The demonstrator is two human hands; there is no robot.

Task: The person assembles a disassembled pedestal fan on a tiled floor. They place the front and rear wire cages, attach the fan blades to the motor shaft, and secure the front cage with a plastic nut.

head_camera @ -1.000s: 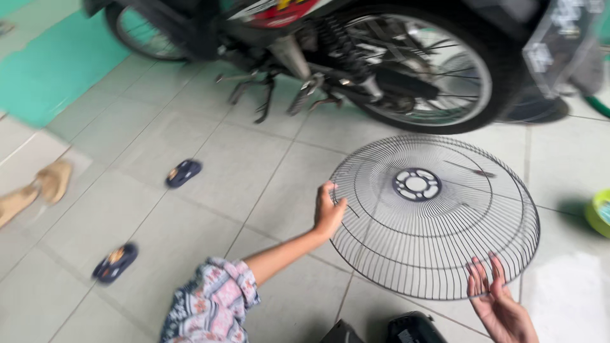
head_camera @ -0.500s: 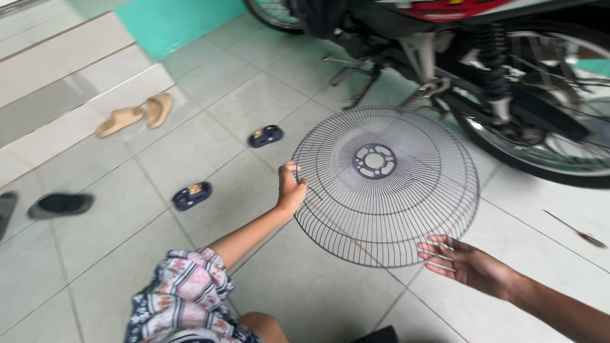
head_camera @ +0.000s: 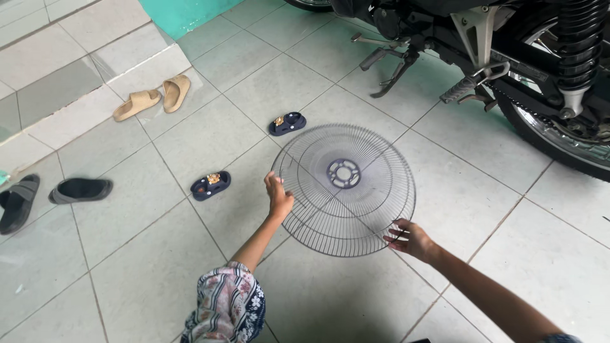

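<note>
A round black wire fan grille with a grey centre ring lies tilted over the tiled floor. My right hand reaches in from the lower right, its fingers curled around the grille's near right rim. Another person's hand, on a bare arm with a floral short sleeve, holds the grille's left rim. My left hand is out of sight.
A motorcycle with its rear wheel and footpegs stands at the top right, close behind the grille. Two small dark blue sandals lie left of the grille. Tan slippers and black slippers lie further left by a step.
The grille has shifted left, away from the motorcycle wheel, and sits lower. My right hand went from spread fingers under the rim to gripping it. The other person's hand stayed on the left rim.
</note>
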